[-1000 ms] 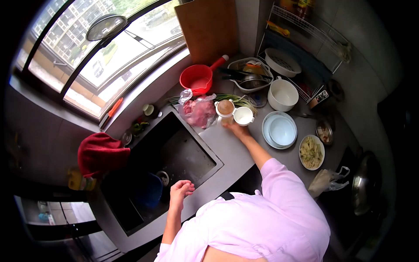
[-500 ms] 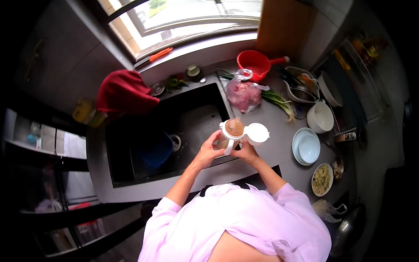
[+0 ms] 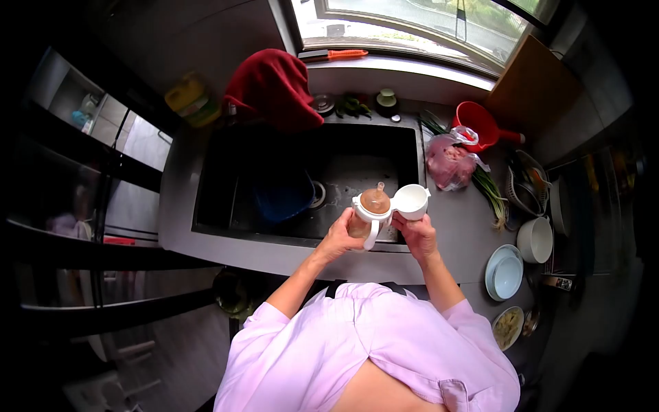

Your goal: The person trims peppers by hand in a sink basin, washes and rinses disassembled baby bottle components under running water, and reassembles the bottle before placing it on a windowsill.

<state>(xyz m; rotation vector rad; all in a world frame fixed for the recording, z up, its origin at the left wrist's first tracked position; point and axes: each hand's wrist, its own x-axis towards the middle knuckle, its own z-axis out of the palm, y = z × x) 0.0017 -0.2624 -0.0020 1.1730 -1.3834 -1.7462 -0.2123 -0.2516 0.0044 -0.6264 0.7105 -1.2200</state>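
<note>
A baby bottle (image 3: 375,202) with a nipple, a white collar and a white handle is held up over the front edge of the sink (image 3: 322,237). My left hand (image 3: 340,235) wraps round the bottle's body from the left. Its white flip lid (image 3: 412,202) stands open on the right, joined to the collar. Below this lid, my right hand (image 3: 418,236) has its fingers closed on the lid's underside. Part of the bottle's body is hidden by my left hand and the handle.
A blue basin (image 3: 283,196) sits in the sink. A red cloth (image 3: 274,89) hangs at the back left. To the right are a bag of meat (image 3: 449,165), green onions (image 3: 489,198), a red dipper (image 3: 475,122), a white pot (image 3: 535,240) and light-blue bowls (image 3: 506,276).
My head view has turned left, so the counter things appear shifted. My right hand has moved from beside the bottle's body to the open lid, which now tilts upward.
</note>
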